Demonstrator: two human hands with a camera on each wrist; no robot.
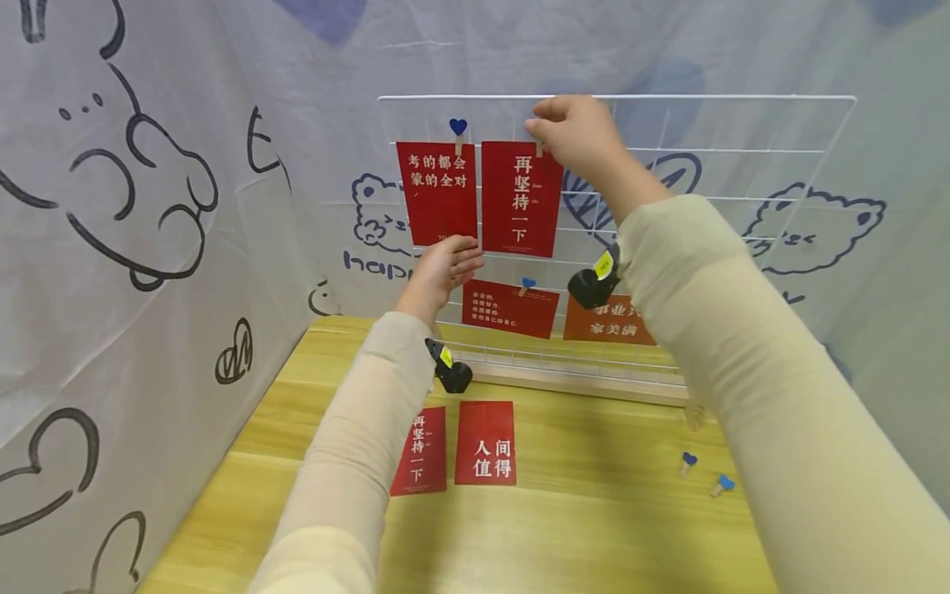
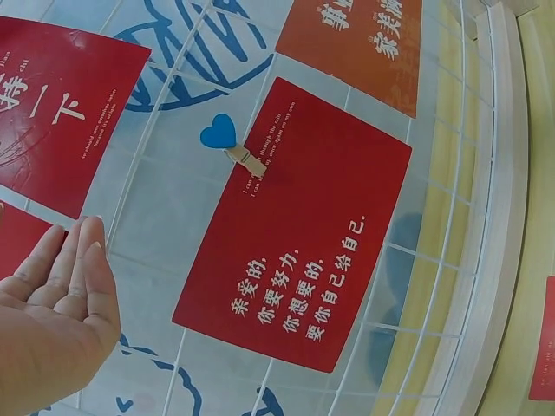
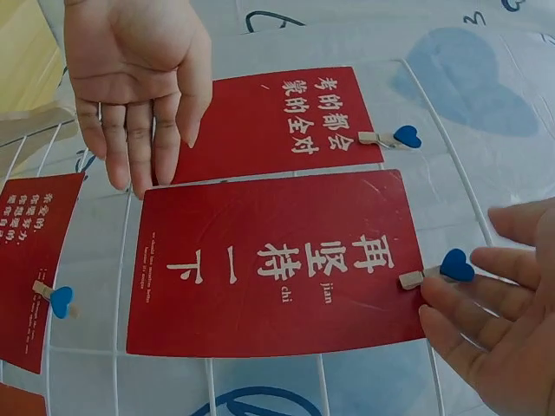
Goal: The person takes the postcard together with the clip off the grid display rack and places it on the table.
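One red card (image 1: 522,202) hung left of centre on the white grid (image 1: 742,97), a blue-heart clip (image 3: 457,266) at its top. Right hand (image 1: 582,136): fingers stood parted beside the clip. Left hand (image 1: 445,268): fingers lay extended near the card's lower left corner.

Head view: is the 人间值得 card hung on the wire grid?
No, the 人间值得 card lies on the wood-grain table, in front of the wire grid.
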